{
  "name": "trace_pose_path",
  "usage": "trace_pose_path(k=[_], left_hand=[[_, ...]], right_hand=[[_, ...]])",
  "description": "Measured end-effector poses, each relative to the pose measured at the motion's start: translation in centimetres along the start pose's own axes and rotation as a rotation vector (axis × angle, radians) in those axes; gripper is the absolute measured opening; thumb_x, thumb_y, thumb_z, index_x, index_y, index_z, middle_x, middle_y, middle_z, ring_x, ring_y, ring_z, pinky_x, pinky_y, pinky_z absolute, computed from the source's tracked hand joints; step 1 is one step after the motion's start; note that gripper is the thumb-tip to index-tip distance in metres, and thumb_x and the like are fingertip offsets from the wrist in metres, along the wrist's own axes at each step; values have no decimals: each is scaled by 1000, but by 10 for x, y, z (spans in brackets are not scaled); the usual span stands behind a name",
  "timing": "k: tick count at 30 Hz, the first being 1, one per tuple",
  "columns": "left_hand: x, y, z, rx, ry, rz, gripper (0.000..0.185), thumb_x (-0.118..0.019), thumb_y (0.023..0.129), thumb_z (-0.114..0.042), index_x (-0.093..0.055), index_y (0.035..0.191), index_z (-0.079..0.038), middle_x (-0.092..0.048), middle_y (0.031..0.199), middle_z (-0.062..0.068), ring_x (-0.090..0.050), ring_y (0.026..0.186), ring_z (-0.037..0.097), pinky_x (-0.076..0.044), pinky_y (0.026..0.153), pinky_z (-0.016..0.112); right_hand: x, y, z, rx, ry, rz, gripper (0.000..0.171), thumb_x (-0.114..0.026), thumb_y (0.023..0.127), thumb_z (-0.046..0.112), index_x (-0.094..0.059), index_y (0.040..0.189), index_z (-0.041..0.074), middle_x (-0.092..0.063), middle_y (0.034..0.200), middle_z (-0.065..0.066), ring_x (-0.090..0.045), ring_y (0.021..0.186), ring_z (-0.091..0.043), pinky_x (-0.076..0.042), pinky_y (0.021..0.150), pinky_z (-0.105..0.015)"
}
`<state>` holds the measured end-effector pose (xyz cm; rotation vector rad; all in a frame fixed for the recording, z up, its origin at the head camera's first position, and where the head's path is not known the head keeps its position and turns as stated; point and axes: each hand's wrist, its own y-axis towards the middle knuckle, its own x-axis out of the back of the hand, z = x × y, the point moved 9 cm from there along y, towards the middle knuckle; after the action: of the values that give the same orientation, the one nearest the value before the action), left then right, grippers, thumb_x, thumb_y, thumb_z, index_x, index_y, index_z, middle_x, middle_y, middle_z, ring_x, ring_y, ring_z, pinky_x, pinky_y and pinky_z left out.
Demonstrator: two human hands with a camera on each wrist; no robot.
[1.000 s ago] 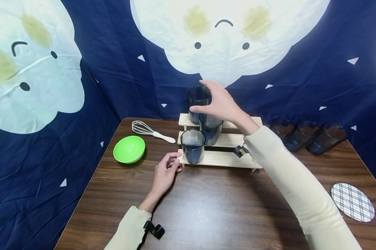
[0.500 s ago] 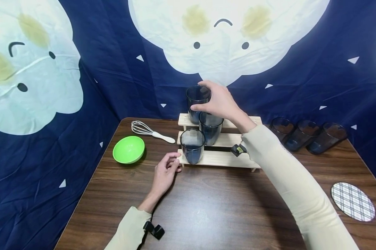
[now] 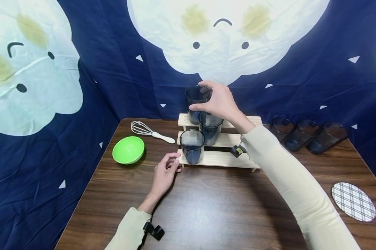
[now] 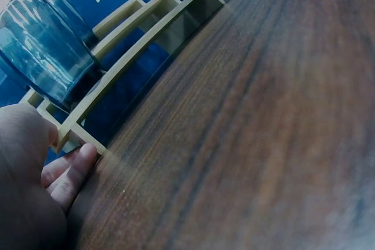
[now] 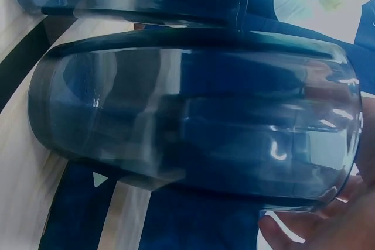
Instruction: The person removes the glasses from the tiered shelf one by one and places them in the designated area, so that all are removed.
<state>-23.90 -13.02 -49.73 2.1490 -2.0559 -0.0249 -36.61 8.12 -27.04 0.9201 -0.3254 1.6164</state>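
Observation:
A three-step wooden rack (image 3: 228, 159) stands on the table with one dark tinted glass on each step, staggered one behind another. At the top step, my right hand (image 3: 221, 102) grips the back glass (image 3: 192, 98) near its rim, thumb in front and fingers behind. The middle glass (image 3: 210, 134) fills much of the right wrist view and partly covers that hold. My left hand (image 3: 164, 174) pinches the left end of the lowest step, beside the front glass (image 3: 192, 151). In the left wrist view, its fingertips (image 4: 87, 151) are at the rack's leg.
Three more dark glasses (image 3: 306, 135) stand at the back right. A white whisk (image 3: 151, 132) and a green bowl (image 3: 128, 150) lie left of the rack. A checked round mat (image 3: 353, 202) is near the right edge. A blue patterned cloth (image 3: 150, 90) hangs behind.
My right hand has closed slightly around the back glass, its thumb and fingers nearer the rim. The left hand, rack and glasses stay in place.

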Motion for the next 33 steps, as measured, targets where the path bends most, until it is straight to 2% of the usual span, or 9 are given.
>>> trace_pose_path(k=[8, 13, 15, 22, 33], left_hand=[[-1, 0, 1, 1, 1, -2, 20, -64, 109, 4, -72, 127, 4, -77, 114, 26, -78, 100, 34, -73, 82, 31], [-1, -1, 1, -2, -2, -2, 20, -64, 109, 4, -72, 127, 4, -77, 115, 27, -78, 100, 34, -73, 81, 30], [-1, -1, 1, 1, -5, -3, 20, -64, 109, 5, -72, 127, 4, -77, 114, 27, -78, 99, 33, -73, 81, 30], [0, 0, 1, 1, -4, -1, 20, -64, 109, 5, -72, 128, 4, -77, 114, 26, -78, 99, 30, -73, 81, 30], [0, 1, 1, 1, 1, -2, 21, -64, 109, 4, -72, 128, 3, -77, 113, 26, -78, 99, 30, -73, 81, 30]], right_hand=[[2, -1, 0, 3, 8, -30, 88, -100, 83, 43, -62, 157, 14, -73, 136, -6, -66, 106, -24, -57, 89, -41], [7, -1, 1, -3, 22, -58, 89, -99, 84, 45, -60, 159, 15, -72, 138, -5, -64, 97, -25, -53, 81, -40], [10, 0, 3, -3, 36, -71, 89, -99, 84, 45, -60, 159, 17, -72, 139, -5, -63, 97, -25, -53, 83, -40], [21, 2, 7, 3, 103, -142, 85, -100, 83, 44, -64, 156, 19, -74, 134, -3, -68, 115, -22, -59, 95, -42], [47, 2, 18, 30, 212, -312, 81, -102, 80, 36, -68, 150, 14, -74, 129, -7, -70, 107, -22, -57, 94, -32]])
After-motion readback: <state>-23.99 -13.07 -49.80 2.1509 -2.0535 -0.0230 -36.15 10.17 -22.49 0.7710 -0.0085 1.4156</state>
